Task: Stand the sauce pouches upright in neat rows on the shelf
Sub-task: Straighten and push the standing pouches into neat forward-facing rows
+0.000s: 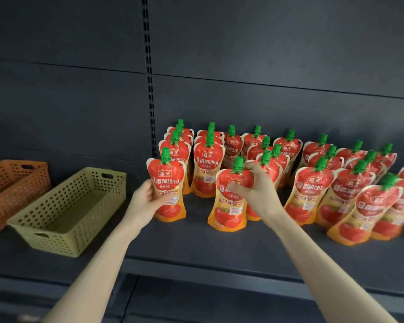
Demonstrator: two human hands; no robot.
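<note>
Left hand (142, 199) grips a pouch (166, 176) just right of the yellow basket (56, 229). Right hand (259, 190) pinches the next pouch (226, 213), farther right. A crooked release could topple the rows (208, 159) behind.

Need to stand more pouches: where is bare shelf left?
Bare shelf lies between the yellow basket and the pouch in the left hand, and along the front edge before the rows. Behind and right of the pouch in the right hand, pouches stand crowded.
</note>
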